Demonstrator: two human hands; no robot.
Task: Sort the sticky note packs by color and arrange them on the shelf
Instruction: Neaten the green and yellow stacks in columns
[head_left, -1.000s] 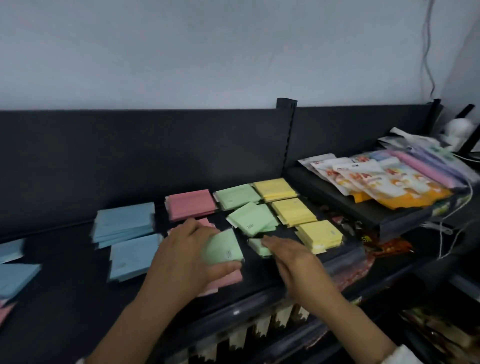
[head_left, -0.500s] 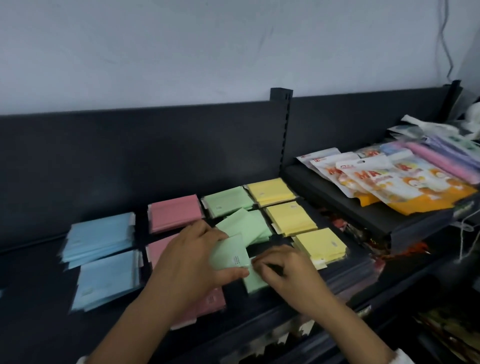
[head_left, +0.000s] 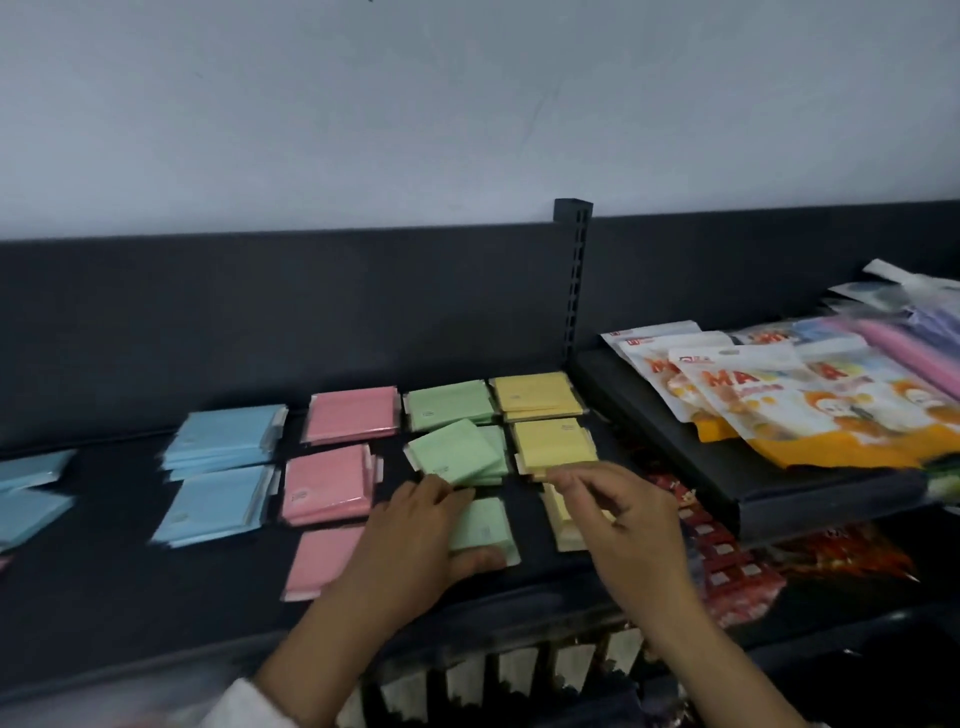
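Sticky note packs lie in colour columns on the black shelf (head_left: 104, 587): blue stacks (head_left: 223, 436), pink stacks (head_left: 327, 488), green stacks (head_left: 449, 402) and yellow stacks (head_left: 553, 441). My left hand (head_left: 415, 540) grips the front green pack (head_left: 485, 525), which lies flat on the shelf, with the thumb at its near edge and fingers at its far edge. The middle green stack (head_left: 457, 460) sits askew. My right hand (head_left: 618, 514) hovers over the front yellow pack (head_left: 558, 519), fingers loosely bent, holding nothing and hiding most of that pack.
More blue packs (head_left: 31, 488) lie at the far left. A raised black shelf (head_left: 727, 483) on the right carries snack bags (head_left: 789, 400). A slotted upright post (head_left: 576, 275) divides the back panel. Red packets (head_left: 727, 566) fill the lower tier on the right.
My left hand has set the lifted green pack down flat on the front green spot. My right hand has left the green pack and moved right, over the front yellow pack.
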